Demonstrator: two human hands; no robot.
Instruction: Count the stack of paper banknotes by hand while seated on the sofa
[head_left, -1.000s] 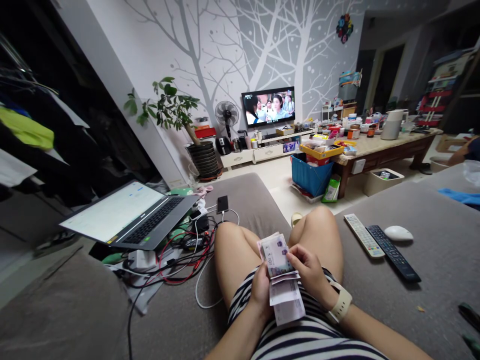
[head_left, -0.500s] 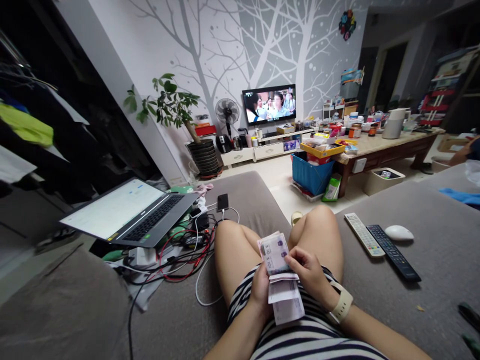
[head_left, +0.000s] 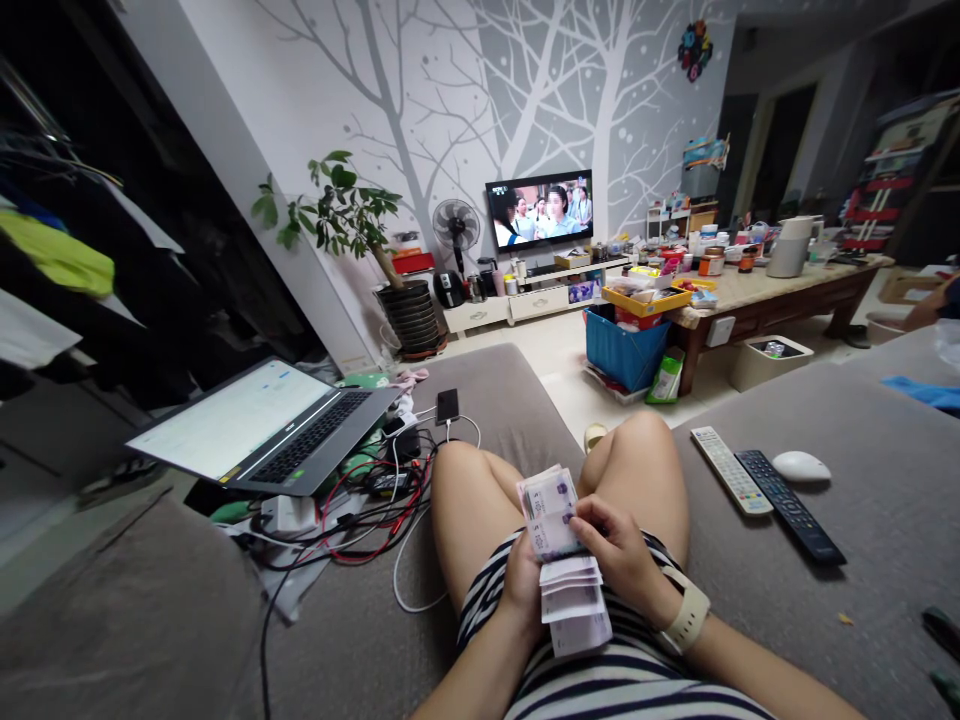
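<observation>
A stack of banknotes, pale with purple print, is held above my lap. My left hand is closed around the stack's left side, with its fingers mostly hidden behind the notes. Below that hand several folded-down notes hang in a stepped fan over my striped clothing. My right hand pinches the right edge of the upper notes between thumb and forefinger. A pale watch strap circles the right wrist.
On the sofa to the left are an open laptop, tangled cables and a phone. To the right lie a white remote, a black remote and a white mouse. Beyond stands a cluttered table.
More note ends now show folded down in the lower fan. My right hand stays at the stack's right edge, and the view has shifted slightly.
</observation>
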